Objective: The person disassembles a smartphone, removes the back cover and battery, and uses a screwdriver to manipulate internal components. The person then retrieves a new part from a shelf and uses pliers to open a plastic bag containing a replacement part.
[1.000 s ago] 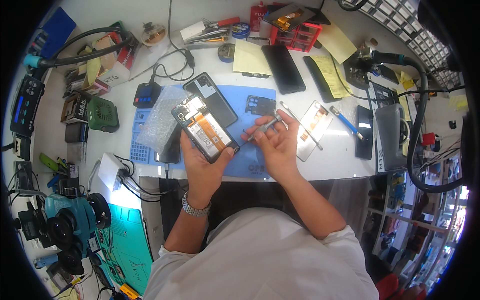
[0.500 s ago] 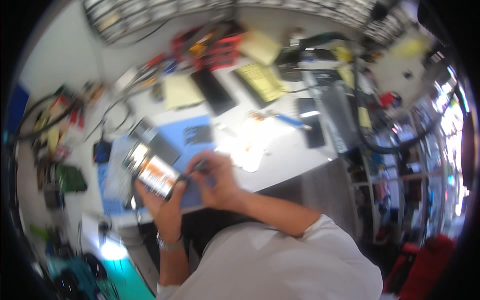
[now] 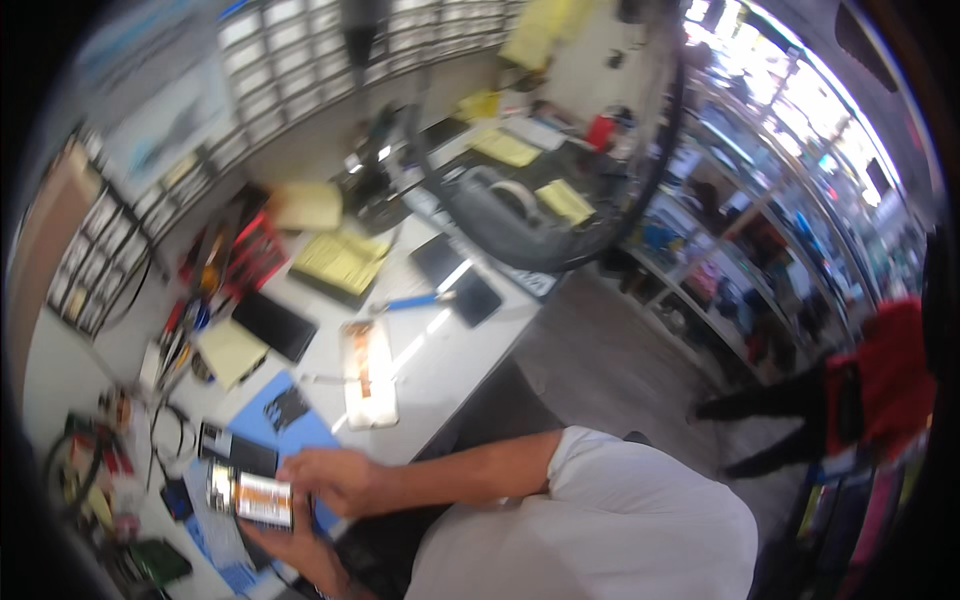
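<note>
My left hand [image 3: 296, 550] is closed around an opened phone [image 3: 264, 500], gripping it from below by its edges. The phone's inside faces up, with a white and orange battery and a silvery board part at its left end. My right hand [image 3: 338, 482] is at the phone's right end, fingers bent and pressed together; what they pinch, if anything, is hidden. Just beyond the phone, a dark flat panel [image 3: 238, 447] lies on a blue work mat [image 3: 262, 402], near a small dark piece [image 3: 287, 409].
A lit phone-shaped panel [image 3: 368, 375] and a blue-handled tool [image 3: 412, 301] lie on the white table [image 3: 428, 372]. Farther back are dark phones [image 3: 275, 325], yellow notes [image 3: 340, 264] and a red holder [image 3: 250, 252]. A black ring-shaped frame [image 3: 560, 262] overhangs the right side. A person in red [image 3: 885, 380] is at right.
The view has swung to the right, so my hands and the phone now appear lower left. The person in red is now plainly seen. My left hand still holds the phone.
</note>
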`<state>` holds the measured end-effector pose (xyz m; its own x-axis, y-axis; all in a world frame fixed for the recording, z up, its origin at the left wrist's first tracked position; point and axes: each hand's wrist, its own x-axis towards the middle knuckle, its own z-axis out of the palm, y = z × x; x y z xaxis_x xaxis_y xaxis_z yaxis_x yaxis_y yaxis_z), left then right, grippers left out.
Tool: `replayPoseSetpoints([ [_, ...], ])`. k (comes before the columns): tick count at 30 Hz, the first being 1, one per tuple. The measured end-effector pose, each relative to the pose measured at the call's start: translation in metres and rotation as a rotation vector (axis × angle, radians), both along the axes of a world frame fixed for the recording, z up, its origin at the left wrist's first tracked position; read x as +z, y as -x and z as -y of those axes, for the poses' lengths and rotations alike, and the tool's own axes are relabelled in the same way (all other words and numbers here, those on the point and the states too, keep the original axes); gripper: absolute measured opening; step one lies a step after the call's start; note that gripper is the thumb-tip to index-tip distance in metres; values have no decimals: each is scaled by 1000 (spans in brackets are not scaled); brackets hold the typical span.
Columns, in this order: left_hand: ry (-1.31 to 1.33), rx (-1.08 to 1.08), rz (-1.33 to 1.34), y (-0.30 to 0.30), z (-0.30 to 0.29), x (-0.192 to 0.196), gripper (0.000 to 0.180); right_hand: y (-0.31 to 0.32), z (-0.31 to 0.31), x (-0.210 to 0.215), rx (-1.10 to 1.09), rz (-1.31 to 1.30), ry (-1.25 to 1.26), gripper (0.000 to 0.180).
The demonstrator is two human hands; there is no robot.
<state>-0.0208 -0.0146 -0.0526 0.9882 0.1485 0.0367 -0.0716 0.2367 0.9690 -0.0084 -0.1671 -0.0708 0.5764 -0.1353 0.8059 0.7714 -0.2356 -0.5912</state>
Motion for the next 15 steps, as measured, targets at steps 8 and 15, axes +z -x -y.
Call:
replayPoseSetpoints([
  [8,-35,5,14,-2,-20,-11,98,-5,7,-2,44,-159,38,53],
  [15,-65,-5,5,-5,-17,-6,99,-5,12,12,77,-200,135,50],
])
